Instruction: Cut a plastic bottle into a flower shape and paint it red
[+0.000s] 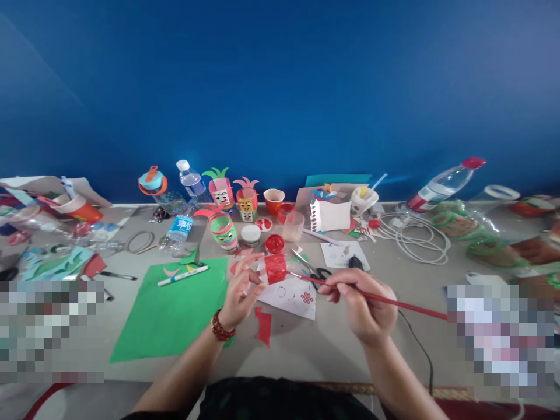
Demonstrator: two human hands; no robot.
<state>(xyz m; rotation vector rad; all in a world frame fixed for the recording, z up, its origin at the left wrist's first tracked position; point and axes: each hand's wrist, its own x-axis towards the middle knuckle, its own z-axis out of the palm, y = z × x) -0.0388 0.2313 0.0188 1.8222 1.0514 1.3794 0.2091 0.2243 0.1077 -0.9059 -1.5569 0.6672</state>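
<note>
My left hand (241,291) is closed around a small clear cup (273,269) that is partly covered in red paint, held on its side above the table. My right hand (363,303) pinches a long red-handled paintbrush (385,299), whose tip touches the cup's painted side. A red bead bracelet (221,328) sits on my left wrist. Below the cup lies a white paper sheet (292,296) with small drawings and a red knot mark. An open jar of red paint (275,243) stands just behind the cup.
A green paper sheet (170,312) with a white marker (182,275) lies at left. Scissors (311,268), decorated cups (224,230), water bottles (441,186), a coiled white cable (415,236) and paper scraps crowd the back. A black cord (420,347) runs at right.
</note>
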